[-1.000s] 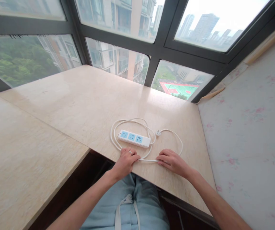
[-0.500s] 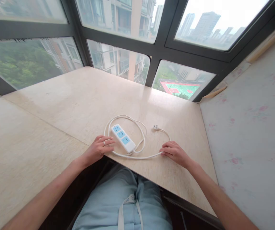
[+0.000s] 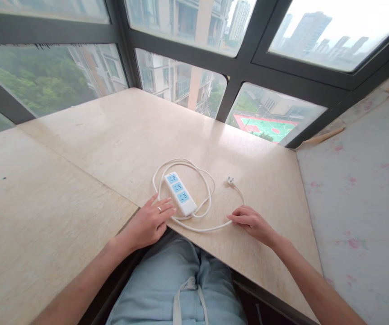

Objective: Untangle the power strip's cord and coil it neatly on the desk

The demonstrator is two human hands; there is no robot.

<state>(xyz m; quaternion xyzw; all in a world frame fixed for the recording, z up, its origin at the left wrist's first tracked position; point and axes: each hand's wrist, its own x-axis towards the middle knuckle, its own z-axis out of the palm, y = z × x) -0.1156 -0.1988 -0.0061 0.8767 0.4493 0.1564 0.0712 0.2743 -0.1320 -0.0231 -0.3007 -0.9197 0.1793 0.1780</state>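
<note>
A white power strip [image 3: 189,206] with blue socket faces lies at a slant on the counter. Its white cord [image 3: 204,230] is looped around it, and the plug [image 3: 230,181] rests on the counter at the loose end. My left hand [image 3: 151,223], a ring on one finger, lies over the near left part of the loop with fingers spread, close beside the strip. The cord under those fingers is partly hidden. Between thumb and fingers, my right hand [image 3: 252,223] pinches the cord a short way from the plug.
The pale counter [image 3: 113,131] runs back to dark-framed windows [image 3: 187,49]. A flowered papered wall [image 3: 357,198] bounds it on the right. The counter's front edge passes just above my light blue trousers [image 3: 167,275].
The view has shifted slightly, moving the scene to the right. My left hand has spread its fingers and drawn a little toward me. My right hand still pinches the cord.
</note>
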